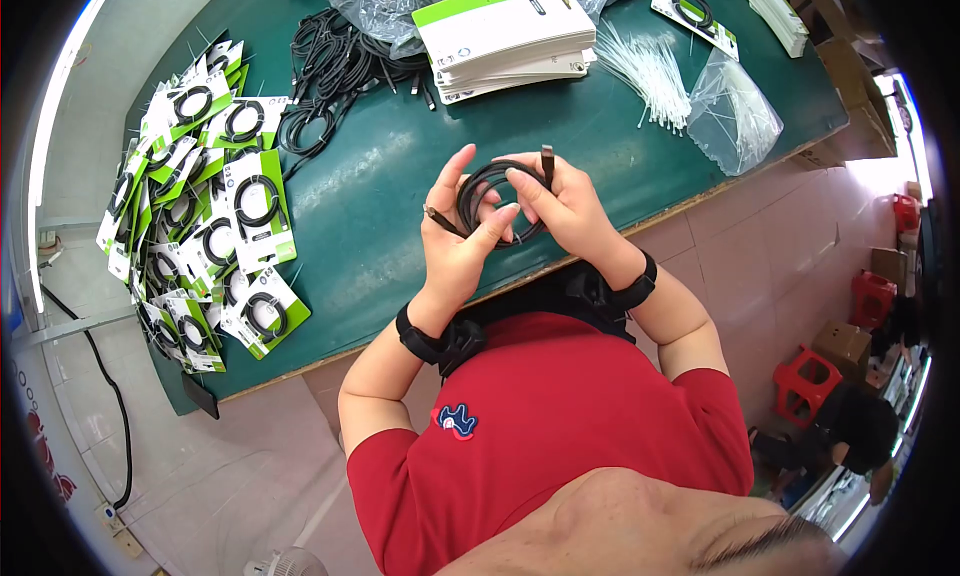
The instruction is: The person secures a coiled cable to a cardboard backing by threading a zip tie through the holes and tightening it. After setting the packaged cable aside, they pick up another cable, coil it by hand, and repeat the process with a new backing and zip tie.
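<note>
Between my two hands is a black cable [472, 202] wound into a round coil, held just above the near edge of the green table. My left hand [458, 238] grips the coil's left side, with one plug end sticking out past the fingers. On the other side, my right hand [562, 204] pinches the coil between thumb and fingers; the second plug points up beside its index finger. Beyond my hands sits a stack of white and green cards [515, 36]. To its left lies a heap of loose black cables [345, 61].
Carded coiled cables [258, 201] pile up at the table's left. White cable ties [648, 76] and a clear plastic bag [735, 116] lie at the right, below a carded cable [695, 21] and another card stack [776, 14]. Red stools [803, 384] and a person [850, 431] are at the right.
</note>
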{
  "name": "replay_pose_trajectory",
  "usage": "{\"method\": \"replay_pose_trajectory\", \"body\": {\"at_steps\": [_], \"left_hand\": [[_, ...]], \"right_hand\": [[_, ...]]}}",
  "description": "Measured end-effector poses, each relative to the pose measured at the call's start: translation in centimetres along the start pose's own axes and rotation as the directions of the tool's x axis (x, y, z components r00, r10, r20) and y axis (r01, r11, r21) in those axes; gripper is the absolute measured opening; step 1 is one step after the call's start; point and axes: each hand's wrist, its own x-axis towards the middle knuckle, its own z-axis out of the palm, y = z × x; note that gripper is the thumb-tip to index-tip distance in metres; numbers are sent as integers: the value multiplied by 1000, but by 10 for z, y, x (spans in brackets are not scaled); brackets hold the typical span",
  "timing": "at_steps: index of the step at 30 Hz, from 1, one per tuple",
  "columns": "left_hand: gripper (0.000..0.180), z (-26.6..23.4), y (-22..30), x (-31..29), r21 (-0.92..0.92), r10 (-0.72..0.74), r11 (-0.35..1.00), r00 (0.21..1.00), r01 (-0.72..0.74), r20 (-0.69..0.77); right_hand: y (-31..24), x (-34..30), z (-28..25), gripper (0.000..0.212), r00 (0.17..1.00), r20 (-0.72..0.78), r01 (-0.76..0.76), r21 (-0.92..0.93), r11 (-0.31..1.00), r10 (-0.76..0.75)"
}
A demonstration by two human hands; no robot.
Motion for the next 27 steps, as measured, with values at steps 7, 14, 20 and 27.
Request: {"method": "replay_pose_trajectory", "body": {"at_steps": [7, 14, 20, 27], "left_hand": [[40, 0, -16, 6, -10, 44, 999, 983, -46, -180], [35, -17, -9, 12, 88, -27, 995, 989, 40, -144], [37, -18, -1, 15, 142, -104, 983, 989, 118, -102], [44, -14, -8, 1, 13, -16, 1000, 999, 17, -39]], "right_hand": [[0, 6, 12, 35, 995, -74, 70, 78, 995, -64], [5, 4, 8, 33, 997, 9, 76, -43, 996, -75], [3, 7, 5, 27, 973, -42, 180, -473, 862, -227], [4, 8, 1, 24, 988, -90, 116, -143, 983, -129]]}}
